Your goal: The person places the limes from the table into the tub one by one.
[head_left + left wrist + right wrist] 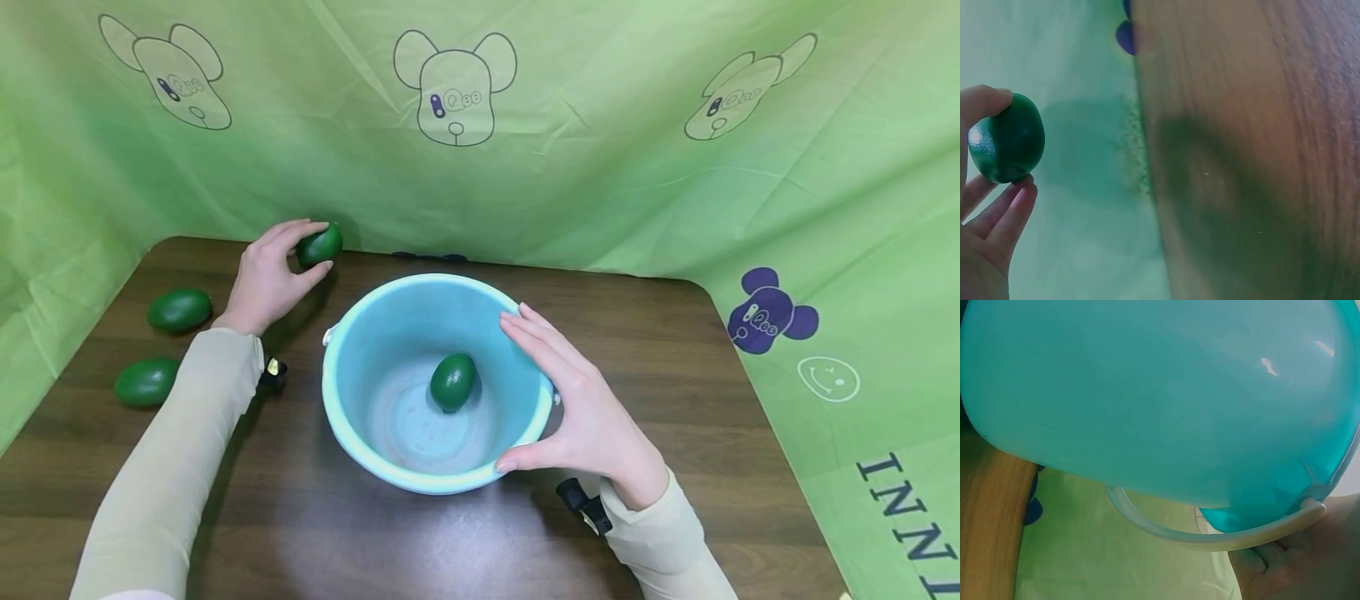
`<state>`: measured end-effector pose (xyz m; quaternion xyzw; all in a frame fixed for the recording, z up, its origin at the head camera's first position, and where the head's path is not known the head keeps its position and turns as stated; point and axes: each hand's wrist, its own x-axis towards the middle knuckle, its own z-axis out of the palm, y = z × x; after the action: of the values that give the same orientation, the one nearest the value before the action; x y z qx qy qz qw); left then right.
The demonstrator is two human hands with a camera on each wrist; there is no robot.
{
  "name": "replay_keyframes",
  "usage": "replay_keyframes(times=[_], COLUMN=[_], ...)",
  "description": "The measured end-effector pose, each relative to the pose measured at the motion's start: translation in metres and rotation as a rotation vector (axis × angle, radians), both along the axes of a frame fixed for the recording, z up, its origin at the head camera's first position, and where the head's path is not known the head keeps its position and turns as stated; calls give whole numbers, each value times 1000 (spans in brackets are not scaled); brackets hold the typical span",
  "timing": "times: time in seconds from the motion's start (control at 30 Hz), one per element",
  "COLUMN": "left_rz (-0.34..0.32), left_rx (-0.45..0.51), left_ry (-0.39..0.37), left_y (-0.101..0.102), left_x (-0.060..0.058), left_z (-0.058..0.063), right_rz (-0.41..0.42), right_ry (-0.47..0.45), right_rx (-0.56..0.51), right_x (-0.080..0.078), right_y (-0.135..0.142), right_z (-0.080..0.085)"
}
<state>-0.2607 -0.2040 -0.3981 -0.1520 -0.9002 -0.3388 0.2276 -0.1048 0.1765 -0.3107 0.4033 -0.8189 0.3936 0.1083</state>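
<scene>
My left hand [266, 275] pinches a glossy dark green avocado [320, 245] between thumb and fingertips at the back edge of the table. In the left wrist view, the held avocado [1013, 140] appears in front of the green cloth. A light blue bucket [352, 433] stands upright in the middle, one avocado [453, 382] lying on its bottom. My right hand [581, 400] holds the bucket's right rim, thumb at the near side and fingers spread over the far side. The right wrist view shows the bucket's outer wall [1116, 394] and its pale handle [1229, 540].
Two more avocados, a farther one [180, 310] and a nearer one [147, 382], lie on the left of the brown wooden table [660, 350]. A green printed cloth [600, 167] hangs behind the table and along both sides.
</scene>
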Motion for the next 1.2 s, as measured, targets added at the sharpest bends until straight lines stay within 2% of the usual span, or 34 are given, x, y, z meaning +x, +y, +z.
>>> replay_keyframes(times=[0.2, 0.47, 0.67, 1.2], left_rz=[-15, -30, -32, -40], left_rx=[21, 57, 60, 124], left_ry=[29, 74, 136, 238], left_y=[2, 1, 0, 6], left_x=[4, 10, 12, 25], left_z=[5, 9, 15, 39], right_rz=[2, -4, 7, -5], right_ry=[18, 2, 2, -26], right_rx=[-2, 5, -3, 7], right_x=[-2, 0, 0, -1], right_y=[1, 0, -1, -1], right_z=[-5, 2, 3, 6])
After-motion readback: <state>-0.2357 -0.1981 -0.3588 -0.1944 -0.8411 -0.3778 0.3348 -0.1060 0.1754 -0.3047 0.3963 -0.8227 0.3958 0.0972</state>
